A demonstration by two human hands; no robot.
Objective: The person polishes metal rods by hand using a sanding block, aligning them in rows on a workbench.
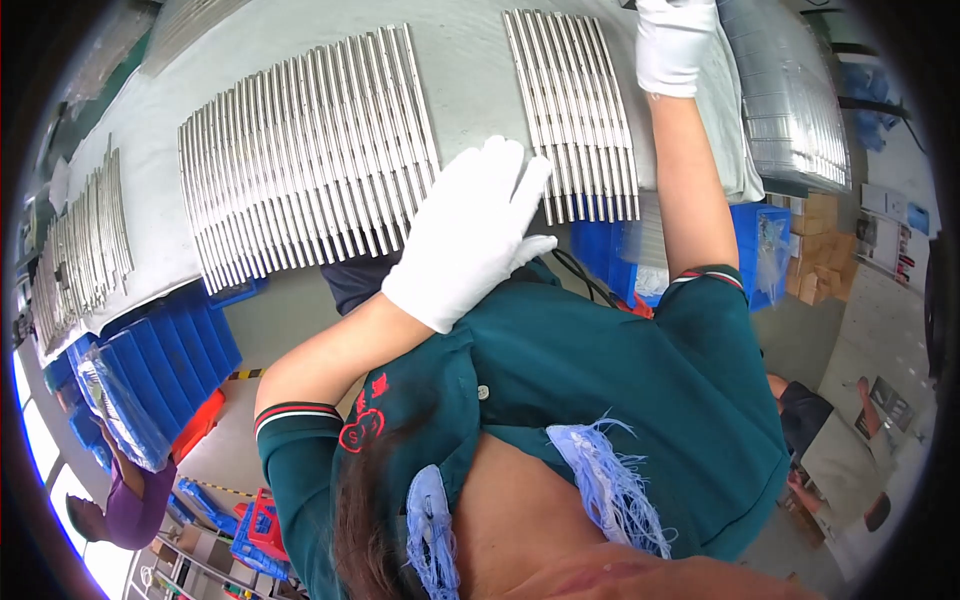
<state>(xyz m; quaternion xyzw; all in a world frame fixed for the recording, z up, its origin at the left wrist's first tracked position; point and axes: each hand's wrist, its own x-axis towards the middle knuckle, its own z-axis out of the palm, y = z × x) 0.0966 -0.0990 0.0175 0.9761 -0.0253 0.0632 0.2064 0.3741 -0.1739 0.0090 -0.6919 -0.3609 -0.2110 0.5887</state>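
My left hand (465, 235), in a white glove, lies at the table's near edge. Its fingers are stretched out and its thumb stands apart. It is next to a wide row of shiny metal rods (300, 150), and its fingers reach toward a narrower row of rods (572, 115). My right hand (677, 45), also gloved in white, is at the upper edge of the view, beyond the narrow row's right side. Its fingertips are cut off, so its grip is hidden. A small dark thing shows beside it at the rim.
The rods lie on a pale cloth-covered table (470, 75). More rods (85, 245) lie at the far left. A stack of clear plastic trays (790, 110) stands at the right. Blue bins (165, 345) sit below the table. Another person (135, 500) is at the lower left.
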